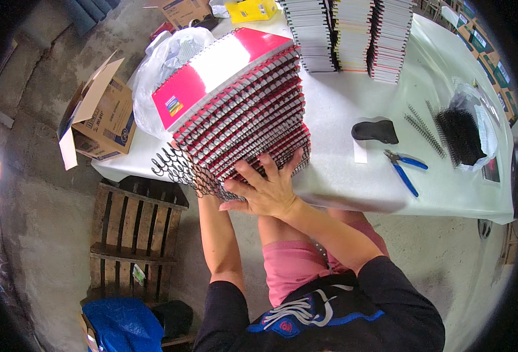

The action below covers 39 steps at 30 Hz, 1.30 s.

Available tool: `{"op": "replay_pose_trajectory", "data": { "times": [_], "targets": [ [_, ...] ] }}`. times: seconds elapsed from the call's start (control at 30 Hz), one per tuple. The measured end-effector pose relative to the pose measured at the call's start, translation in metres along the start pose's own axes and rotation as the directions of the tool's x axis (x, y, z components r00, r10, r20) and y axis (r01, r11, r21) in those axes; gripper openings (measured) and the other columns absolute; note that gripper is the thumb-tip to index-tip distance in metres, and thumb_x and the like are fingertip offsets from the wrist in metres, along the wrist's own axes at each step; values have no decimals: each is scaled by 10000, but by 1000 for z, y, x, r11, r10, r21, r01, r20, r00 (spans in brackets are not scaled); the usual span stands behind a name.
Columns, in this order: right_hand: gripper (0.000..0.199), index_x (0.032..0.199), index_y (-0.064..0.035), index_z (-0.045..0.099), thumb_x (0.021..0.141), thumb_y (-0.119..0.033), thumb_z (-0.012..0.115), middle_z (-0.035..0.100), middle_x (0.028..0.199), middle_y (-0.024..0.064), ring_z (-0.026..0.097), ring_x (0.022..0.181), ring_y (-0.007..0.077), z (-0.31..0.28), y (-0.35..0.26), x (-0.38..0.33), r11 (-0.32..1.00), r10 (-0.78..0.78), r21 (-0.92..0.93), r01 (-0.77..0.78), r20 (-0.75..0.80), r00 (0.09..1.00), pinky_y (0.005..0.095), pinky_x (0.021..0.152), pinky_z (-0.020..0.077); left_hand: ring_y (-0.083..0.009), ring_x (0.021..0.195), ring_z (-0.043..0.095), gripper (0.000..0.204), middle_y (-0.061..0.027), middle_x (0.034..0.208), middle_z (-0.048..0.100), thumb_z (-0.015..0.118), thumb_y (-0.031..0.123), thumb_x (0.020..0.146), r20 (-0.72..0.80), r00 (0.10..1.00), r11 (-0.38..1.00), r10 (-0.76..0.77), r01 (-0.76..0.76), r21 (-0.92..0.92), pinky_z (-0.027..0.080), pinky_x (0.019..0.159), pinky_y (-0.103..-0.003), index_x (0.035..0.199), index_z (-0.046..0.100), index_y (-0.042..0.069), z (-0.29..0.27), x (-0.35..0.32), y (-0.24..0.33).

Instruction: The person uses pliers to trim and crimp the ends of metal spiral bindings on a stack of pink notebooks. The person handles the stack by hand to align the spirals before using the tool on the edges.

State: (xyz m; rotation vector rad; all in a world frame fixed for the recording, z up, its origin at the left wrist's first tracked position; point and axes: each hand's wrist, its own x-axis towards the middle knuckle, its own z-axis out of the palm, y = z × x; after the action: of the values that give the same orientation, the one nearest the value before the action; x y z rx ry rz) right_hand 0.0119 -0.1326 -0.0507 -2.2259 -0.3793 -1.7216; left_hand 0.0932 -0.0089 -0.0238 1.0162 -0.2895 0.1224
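A tall stack of spiral notebooks [244, 111] with red-and-white covers stands at the table's near edge, its black coil bindings toward me. My right hand [268, 189] lies against the lower part of the bound side, fingers spread, holding nothing. At the lower left of the stack my left hand [203, 179] is mostly hidden behind black spiral coils [177, 167], whose loose ends stick out past the stack's left side. Its fingers do not show.
On the white-covered table [341, 170] lie blue-handled pliers [404, 167], a black pouch-like item [376, 131] and loose black coils [458, 138]. More notebook stacks [353, 38] stand behind. An open cardboard box [103, 117] and wooden pallet [136, 234] are at left.
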Motion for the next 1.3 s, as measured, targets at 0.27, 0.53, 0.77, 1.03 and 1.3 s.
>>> {"op": "replay_pose_trajectory", "data": {
  "times": [0.27, 0.53, 0.77, 1.03, 1.3],
  "targets": [
    [710, 1380, -503, 232, 736, -778, 347, 59, 1533, -1, -6, 1398, 343, -7, 0, 1, 998, -20, -50, 25, 92, 996, 756, 942, -88, -302, 1296, 332, 1021, -145, 1448, 275, 193, 819, 733, 59, 975, 975, -215, 217, -36, 271, 1072, -461, 1442, 173, 85, -20, 11, -6],
    [469, 1266, -558, 396, 822, -692, 320, 291, 1463, -117, 129, 1396, 197, 8, 8, -58, 995, -53, 91, 51, 24, 998, 718, 981, -97, -304, 1288, 345, 997, -140, 1446, 284, 187, 807, 749, 88, 896, 894, -436, 442, -70, 283, 1066, -464, 1442, 180, 90, -20, 24, -35],
    [632, 1332, -527, 319, 752, -776, 352, 177, 1509, -61, 60, 1408, 262, 9, 6, -55, 997, -73, -18, 76, 109, 991, 720, 991, -52, -306, 1282, 357, 977, -136, 1443, 293, 182, 797, 763, 95, 869, 869, -486, 492, -56, 295, 1062, -467, 1442, 186, 94, -25, 32, -36],
    [565, 1247, -458, 502, 749, -723, 465, 350, 1432, -50, 183, 1375, 236, -5, 10, -47, 995, -68, 84, 54, 167, 984, 682, 1016, -52, -308, 1274, 371, 954, -132, 1441, 302, 177, 786, 779, 87, 861, 861, -501, 506, -43, 307, 1056, -470, 1441, 193, 100, -19, 41, -40],
    [436, 1233, -234, 533, 929, -505, 377, 430, 1317, 118, 403, 1216, 343, -160, -26, 73, 57, 368, 997, -50, 25, 930, 705, 989, 142, -310, 1267, 384, 930, -127, 1438, 312, 171, 774, 795, 35, 870, 868, -492, 493, -65, 320, 1051, -474, 1441, 200, 105, -19, 37, -48]
  ]
}}
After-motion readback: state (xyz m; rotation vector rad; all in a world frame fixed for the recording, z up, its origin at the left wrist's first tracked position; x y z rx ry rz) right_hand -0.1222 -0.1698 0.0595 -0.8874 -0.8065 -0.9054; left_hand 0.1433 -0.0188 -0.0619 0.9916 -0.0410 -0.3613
